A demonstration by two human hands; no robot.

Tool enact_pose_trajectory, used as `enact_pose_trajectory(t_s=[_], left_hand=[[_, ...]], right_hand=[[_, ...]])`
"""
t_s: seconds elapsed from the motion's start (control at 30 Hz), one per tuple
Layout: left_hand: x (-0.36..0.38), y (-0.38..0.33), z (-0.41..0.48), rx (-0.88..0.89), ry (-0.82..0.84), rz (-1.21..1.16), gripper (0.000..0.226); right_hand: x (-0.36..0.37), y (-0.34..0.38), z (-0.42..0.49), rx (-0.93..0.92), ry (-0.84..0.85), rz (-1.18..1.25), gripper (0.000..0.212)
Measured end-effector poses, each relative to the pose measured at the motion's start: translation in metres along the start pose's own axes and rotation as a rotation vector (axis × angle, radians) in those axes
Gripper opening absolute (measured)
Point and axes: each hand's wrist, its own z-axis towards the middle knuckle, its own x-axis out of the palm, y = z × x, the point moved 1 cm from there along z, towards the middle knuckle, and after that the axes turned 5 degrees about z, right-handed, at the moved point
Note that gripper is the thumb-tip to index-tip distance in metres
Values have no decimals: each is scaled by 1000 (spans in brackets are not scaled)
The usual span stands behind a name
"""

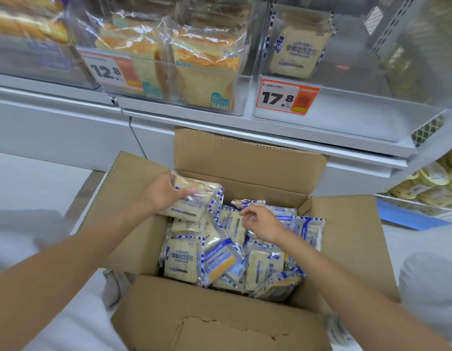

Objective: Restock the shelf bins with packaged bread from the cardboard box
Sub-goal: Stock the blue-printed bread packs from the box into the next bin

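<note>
My left hand point(166, 192) grips one packet of bread point(194, 202), fingers curled over its top edge, and holds it tilted above the far left corner of the open cardboard box point(220, 307). My right hand point(259, 221) is over the middle of the box, fingers bent down onto the loose packets point(180, 259) heaped inside. I cannot tell whether they actually pinch one. The packets are blue and white and lie at all angles, some face up and some on edge. The box sits on the floor just in front of the shelf. In the clear right-hand bin point(351, 115), above the 17.8 price tag point(283, 97), a single matching packet point(296, 51) stands upright at the left. The bin beside it point(174, 103), tagged 12.8 point(108, 70), holds bags of sliced toast point(207, 59).
</note>
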Motion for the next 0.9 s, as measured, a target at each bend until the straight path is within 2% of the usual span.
enact_pose_trajectory(t_s=[0.07,0.13,0.17,0.2,0.27,0.33,0.43,0.57,0.63,0.8,0.9], left_hand=[[-7,8,0,-96,-32,-153,52],[-7,18,0,-176,23,-368,51],[-5,22,0,-198,64,-460,42],[-6,23,-3,-210,102,-521,33],[-5,30,-3,-228,132,-567,34],[-7,33,-2,-251,82,-599,29],[-12,32,4,-261,-26,-632,14],[-8,18,2,-265,-63,-694,15],[-5,12,-1,-256,-18,-713,27],[-6,-25,-13,-249,71,-770,93],[-2,-63,-25,-212,170,-807,117]], right_hand=[[16,-1,9,39,42,27,26],[38,-3,20,98,86,19,52],[50,-1,21,125,101,-13,62],[62,-4,27,124,114,-59,63],[75,-4,31,105,104,-108,26],[71,-4,32,98,106,23,30],[35,1,22,101,74,234,17],[-28,10,2,74,-3,485,11],[-52,14,-7,62,-49,590,10],[-75,37,-32,28,-40,961,14],[-74,61,-42,-2,-76,1020,22]])
